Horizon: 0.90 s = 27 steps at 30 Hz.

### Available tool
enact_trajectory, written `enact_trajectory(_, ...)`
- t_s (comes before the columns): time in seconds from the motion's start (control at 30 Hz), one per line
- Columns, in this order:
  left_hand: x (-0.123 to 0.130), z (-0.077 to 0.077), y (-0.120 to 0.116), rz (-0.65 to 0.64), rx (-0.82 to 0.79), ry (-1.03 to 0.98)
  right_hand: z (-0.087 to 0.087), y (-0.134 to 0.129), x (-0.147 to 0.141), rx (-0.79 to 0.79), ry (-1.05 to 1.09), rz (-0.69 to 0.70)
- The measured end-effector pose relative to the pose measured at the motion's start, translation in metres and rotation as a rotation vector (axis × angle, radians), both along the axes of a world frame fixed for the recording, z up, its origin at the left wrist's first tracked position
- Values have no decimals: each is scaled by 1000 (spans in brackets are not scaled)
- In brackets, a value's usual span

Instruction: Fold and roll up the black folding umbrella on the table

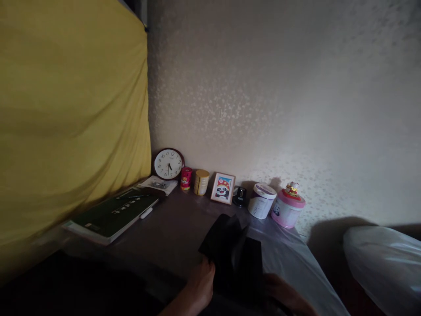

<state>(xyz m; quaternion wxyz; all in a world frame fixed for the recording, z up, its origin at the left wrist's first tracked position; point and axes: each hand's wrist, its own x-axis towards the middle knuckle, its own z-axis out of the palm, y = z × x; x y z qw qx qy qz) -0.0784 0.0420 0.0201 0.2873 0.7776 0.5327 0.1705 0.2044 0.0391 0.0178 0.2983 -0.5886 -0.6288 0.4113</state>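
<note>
A black, folded, sheet-like item stands up in loose flaps over the near part of the table; the dim light hides what kind of thing it is. My left hand is closed on its left edge, knuckles toward me. At its lower right edge, my right hand has its fingers curled against it and is darker and partly blurred. The lower part of the black item merges into shadow.
Along the wall stand a round clock, a red can, a yellow-lidded can, a panda picture frame, a small black object and two tubs. A dark green book lies left, beside a yellow curtain.
</note>
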Motion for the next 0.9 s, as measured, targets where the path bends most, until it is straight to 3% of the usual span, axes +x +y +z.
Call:
enact_trajectory(0.17,-5,-2,-2,-6,7,-46,-9,-17,23,-256,-9,-89)
enact_trajectory(0.4,-15,-1,-5,-23,-2,-52,-10,-30,38,-178,-2,-153)
enact_trajectory(0.7,-3,-4,-20,6,67,141,-12,-45,44,-181,-98,-144)
enact_trajectory(0.8,-5,-5,-21,-11,98,135,-4,-44,44,-33,-278,-231)
enact_trajectory(0.9,-5,-5,-21,-15,74,103,21,-37,33,343,-423,-367)
